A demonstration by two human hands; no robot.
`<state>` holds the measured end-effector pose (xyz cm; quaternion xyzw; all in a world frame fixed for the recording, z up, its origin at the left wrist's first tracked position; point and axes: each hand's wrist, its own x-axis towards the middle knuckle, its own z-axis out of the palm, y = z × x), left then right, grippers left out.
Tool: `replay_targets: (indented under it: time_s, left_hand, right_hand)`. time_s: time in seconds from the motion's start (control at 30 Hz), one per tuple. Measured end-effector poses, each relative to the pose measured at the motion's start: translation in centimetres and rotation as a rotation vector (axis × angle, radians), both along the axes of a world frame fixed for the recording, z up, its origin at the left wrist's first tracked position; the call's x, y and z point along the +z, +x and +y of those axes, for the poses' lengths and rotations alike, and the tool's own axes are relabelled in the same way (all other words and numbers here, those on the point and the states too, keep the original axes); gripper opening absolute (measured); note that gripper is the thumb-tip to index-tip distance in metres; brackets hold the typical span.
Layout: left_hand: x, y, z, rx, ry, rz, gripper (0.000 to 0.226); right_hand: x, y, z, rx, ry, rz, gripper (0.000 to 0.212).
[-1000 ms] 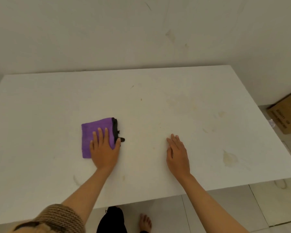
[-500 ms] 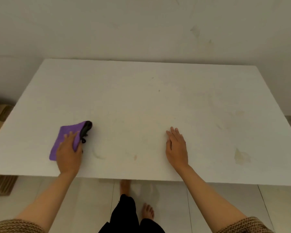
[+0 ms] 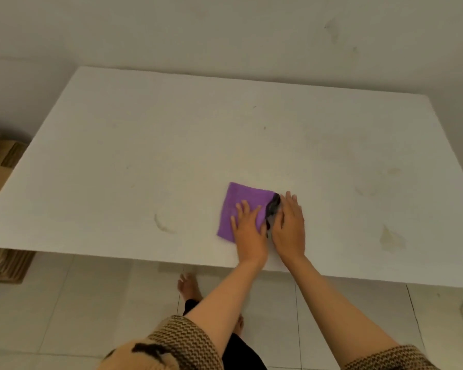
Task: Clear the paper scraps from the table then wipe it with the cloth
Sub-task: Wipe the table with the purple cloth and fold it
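Flat, purple cloth (image 3: 247, 200), folded square, black edge

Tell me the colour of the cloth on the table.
Purple cloth, with a black strip along its right edge; the head view shows it.

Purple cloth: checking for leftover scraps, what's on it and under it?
The left hand presses flat on the purple cloth; the right hand rests against its black edge. Whatever lies between cloth and table is covered.

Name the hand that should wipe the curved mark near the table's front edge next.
Left, probably. The left hand lies flat on the cloth, and the curved mark is on its side; the right hand sits at the cloth's dark edge.
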<state>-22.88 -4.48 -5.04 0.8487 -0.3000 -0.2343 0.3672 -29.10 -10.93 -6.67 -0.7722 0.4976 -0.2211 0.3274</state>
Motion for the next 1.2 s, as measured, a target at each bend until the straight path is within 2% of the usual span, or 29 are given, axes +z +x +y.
replay_targets:
  time_s: [0.07,0.13,0.2,0.3,0.33,0.4,0.47,0.53,0.63,0.73,0.83,0.9,1.03,1.13,1.2]
  left_hand:
    - [0.1,0.7,-0.6,0.036,-0.031,0.151,0.046]
    - [0.6,3.4,-0.2,0.175,-0.100,0.203,0.043]
    - [2.1,7.0,0.8,0.312,-0.218,0.097,0.034]
    - [3.5,12.2,2.7,0.446,-0.278,-0.151,0.033]
    - [3.3,13.4,3.4,0.467,-0.239,-0.208,0.037]
    - [1.7,14.4,4.8,0.480,-0.033,-0.260,0.045]
    - [-0.4,13.4,5.6,0.404,0.172,-0.260,0.049]
    - [-1.7,10.9,4.8,0.295,0.242,-0.295,0.051]
    - [-1.5,5.0,1.1,0.117,0.128,-0.202,0.049]
    - [0.7,-1.1,-2.9,-0.050,-0.048,0.063,0.046]
    - [2.5,-4.3,-5.1,-0.113,-0.066,0.302,0.048]
    - [2.1,-4.4,-5.1,-0.173,-0.106,0.251,0.047]
    - [0.6,-0.3,-3.0,-0.489,-0.141,-0.122,0.049]
    - [0.1,4.3,-0.8,-0.657,-0.157,-0.138,0.064]
    - [-0.3,7.6,0.2,-0.597,-0.184,-0.148,0.060]
  right_hand:
    - [0.0,-0.9,-0.3,-0.037,-0.002,-0.007,0.043]
    - [0.0,-1.7,-0.4,-0.060,-0.013,-0.005,0.043]
    - [0.2,-2.1,-0.5,-0.073,-0.026,-0.018,0.042]
    - [0.5,-2.4,-0.5,-0.081,-0.027,-0.031,0.042]
    - [0.6,-2.6,-0.5,-0.083,-0.027,-0.029,0.042]
    - [0.6,-3.2,-0.5,-0.088,-0.021,-0.028,0.043]
    - [0.5,-4.1,-0.6,-0.109,-0.014,-0.035,0.044]
    - [0.5,-5.2,-0.6,-0.141,-0.012,-0.037,0.044]
    - [0.8,-6.6,-0.5,-0.193,-0.003,-0.050,0.043]
    - [1.7,-7.2,-0.6,-0.245,0.013,-0.098,0.039]
    - [2.7,-7.0,-1.1,-0.315,0.041,-0.171,0.034]
    - [3.2,-6.4,-1.7,-0.365,0.048,-0.206,0.034]
    - [3.9,-4.9,-2.9,-0.315,-0.158,-0.121,0.034]
    - [3.8,-3.0,-2.5,-0.071,-0.329,-0.025,0.038]
    - [2.7,-1.5,-1.6,0.153,-0.355,0.120,0.048]
